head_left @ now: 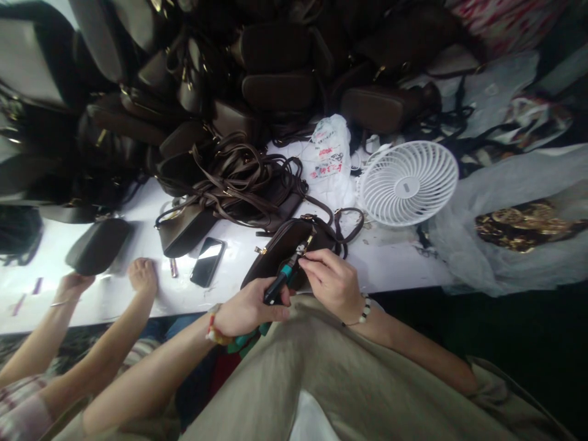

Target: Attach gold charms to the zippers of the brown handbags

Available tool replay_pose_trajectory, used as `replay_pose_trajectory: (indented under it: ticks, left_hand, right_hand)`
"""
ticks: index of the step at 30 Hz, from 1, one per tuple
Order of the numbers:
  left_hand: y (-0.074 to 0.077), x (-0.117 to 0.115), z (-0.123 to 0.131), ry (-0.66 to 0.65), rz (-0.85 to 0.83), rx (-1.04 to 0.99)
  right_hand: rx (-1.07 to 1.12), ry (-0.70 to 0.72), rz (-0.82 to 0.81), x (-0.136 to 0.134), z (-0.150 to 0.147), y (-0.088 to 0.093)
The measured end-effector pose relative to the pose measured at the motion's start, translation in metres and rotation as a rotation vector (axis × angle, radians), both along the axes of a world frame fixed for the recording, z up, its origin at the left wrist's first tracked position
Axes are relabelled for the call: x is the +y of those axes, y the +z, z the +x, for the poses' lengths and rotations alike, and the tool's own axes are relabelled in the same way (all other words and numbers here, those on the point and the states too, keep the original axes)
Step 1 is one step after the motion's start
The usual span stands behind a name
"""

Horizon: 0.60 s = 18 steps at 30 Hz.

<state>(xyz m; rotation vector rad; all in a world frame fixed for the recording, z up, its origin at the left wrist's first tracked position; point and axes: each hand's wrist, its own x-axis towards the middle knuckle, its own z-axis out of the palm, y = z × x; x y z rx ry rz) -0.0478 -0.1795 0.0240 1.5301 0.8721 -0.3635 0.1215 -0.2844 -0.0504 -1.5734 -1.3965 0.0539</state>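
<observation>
A dark brown handbag (280, 248) lies at the near edge of the white table (395, 260), its zipper pull by my fingers. My left hand (250, 309) is closed around a black and teal pen-like tool (279, 283), its tip at the bag's zipper. My right hand (331, 278) pinches the small metal zipper pull (303, 248) of the bag. Both hands sit close together over the bag, above my beige lap.
A heap of brown and black handbags (239, 86) and tangled straps (239, 177) fills the far side. A white fan (407, 182), a printed plastic bag (327, 153) and a phone (207, 261) lie on the table. Another person's hands (105, 282) rest at the left.
</observation>
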Motion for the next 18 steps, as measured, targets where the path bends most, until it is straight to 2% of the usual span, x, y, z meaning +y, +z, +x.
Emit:
replay_pose_trajectory:
  ticks: [8,11,13,16,18]
  left_hand:
    - [-0.003,0.004,-0.007,0.085,-0.166,-0.025]
    - [-0.001,0.007,-0.012,0.097,-0.180,-0.042]
    - [0.002,0.008,-0.016,0.084,-0.160,-0.068]
    - [0.007,0.005,-0.020,0.048,-0.156,-0.083]
    - [0.008,0.001,-0.024,0.026,-0.199,-0.115]
  right_hand:
    - [-0.044,0.047,0.027,0.001,-0.009,0.005]
    - [-0.052,0.077,0.003,-0.001,-0.009,0.010]
    - [-0.022,0.137,-0.023,0.000,0.002,0.019]
    - [0.030,0.152,-0.064,0.013,0.034,0.045]
    - [0.025,0.250,-0.212,0.032,0.055,0.065]
